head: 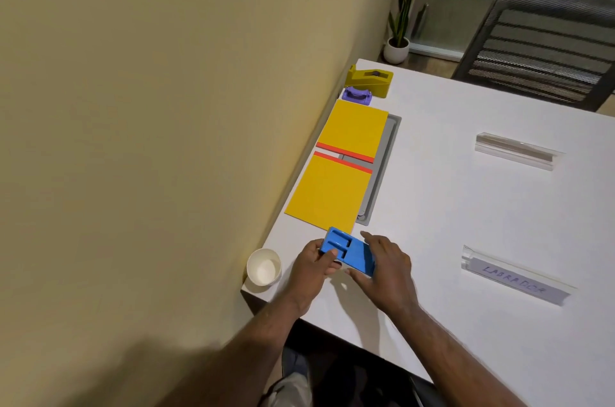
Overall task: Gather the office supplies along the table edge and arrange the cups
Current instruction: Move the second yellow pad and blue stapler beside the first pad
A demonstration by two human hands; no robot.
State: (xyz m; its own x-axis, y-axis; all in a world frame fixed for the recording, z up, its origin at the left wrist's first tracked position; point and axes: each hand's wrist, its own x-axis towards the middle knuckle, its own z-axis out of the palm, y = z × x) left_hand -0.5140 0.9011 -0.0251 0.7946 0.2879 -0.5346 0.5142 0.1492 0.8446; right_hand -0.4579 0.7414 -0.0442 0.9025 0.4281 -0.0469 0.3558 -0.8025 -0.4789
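Along the wall-side edge of the white desk (466,207) we see the supplies in a line: a yellow tape dispenser (369,80) at the far end, a small purple stapler-like item (356,96) just beside it, then two yellow folders (342,167) with orange-red strips (laid flat, end to end, partly over a grey tray (382,160)). Nearest us a blue slotted holder (349,252) sits tilted, gripped between both hands (312,262). A white paper cup (264,267) stands upright at the near corner.
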